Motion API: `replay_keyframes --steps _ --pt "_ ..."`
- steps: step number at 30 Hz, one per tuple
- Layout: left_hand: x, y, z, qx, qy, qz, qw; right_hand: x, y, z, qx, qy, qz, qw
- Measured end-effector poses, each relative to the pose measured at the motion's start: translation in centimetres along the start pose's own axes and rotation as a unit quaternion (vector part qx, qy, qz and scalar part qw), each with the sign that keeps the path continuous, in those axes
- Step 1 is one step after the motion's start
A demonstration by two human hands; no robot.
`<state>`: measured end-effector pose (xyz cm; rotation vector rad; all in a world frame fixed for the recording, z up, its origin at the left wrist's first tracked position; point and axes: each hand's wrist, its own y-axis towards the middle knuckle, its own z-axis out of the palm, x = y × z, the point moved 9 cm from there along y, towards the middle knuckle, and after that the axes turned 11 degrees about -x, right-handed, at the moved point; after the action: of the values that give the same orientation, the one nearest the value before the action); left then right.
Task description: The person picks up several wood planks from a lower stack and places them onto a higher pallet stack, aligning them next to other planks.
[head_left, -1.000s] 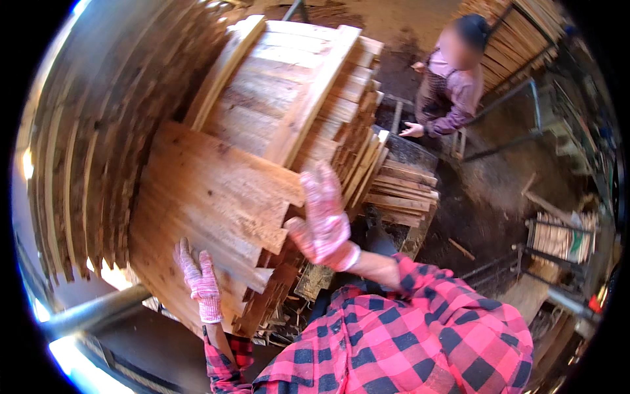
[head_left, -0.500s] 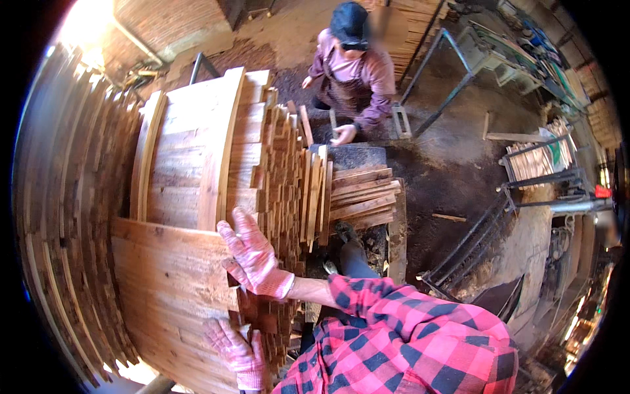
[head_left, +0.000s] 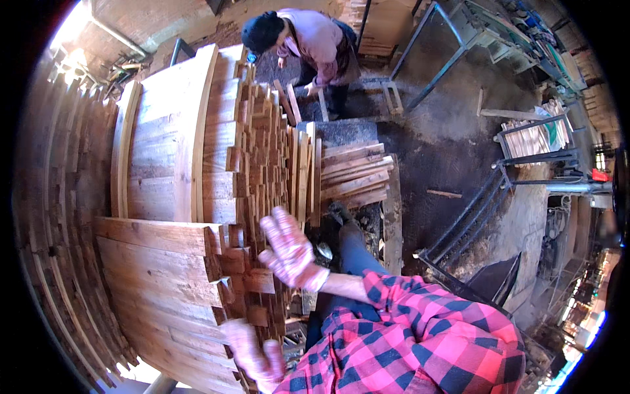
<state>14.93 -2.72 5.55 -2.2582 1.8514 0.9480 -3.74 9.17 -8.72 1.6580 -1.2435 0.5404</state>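
Note:
A panel of joined wooden planks leans against a tall stack of similar panels on my left. My right hand, in a pink patterned glove, is spread open in the air just off the stepped right edge of the stack, holding nothing. My left hand, gloved the same way and blurred, is low at the panel's bottom right edge with its fingers stretched out. My red plaid sleeve fills the lower right.
A co-worker in a purple top and dark cap bends over slats at the far end. Short boards lie piled past the stack. Black metal racks, a metal frame and a crate of slats stand on the dirt floor to the right.
Both hands slid off the panel's face toward its right edge; the right hand now hangs free of the wood. The view swung, showing more floor and the co-worker closer to centre.

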Motion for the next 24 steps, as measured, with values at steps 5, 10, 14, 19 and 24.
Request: replay_keyframes --steps 5,10,14,19,24 --pt "0.1 -6.0 15.3 0.205 -0.274 -0.216 0.914 -15.8 -10.2 0.0 0.143 -0.172 0.206 0.953" --pt "7.3 -13.7 31.7 0.251 -0.257 -0.56 0.746 -27.6 -16.4 -3.6 0.215 -0.244 0.359 0.875" --pt "17.4 -19.9 46.3 0.166 -0.323 -0.725 0.584 -36.9 -18.1 -3.8 0.282 -0.256 0.392 0.837" --pt "27.6 -20.0 59.9 0.093 -0.301 -0.792 0.523 -48.9 -17.2 0.6 0.308 -0.165 0.386 0.854" --pt "39.6 -23.5 68.6 0.06 -0.311 -0.792 0.521 -60.7 -15.5 10.2 0.286 -0.121 0.369 0.876"
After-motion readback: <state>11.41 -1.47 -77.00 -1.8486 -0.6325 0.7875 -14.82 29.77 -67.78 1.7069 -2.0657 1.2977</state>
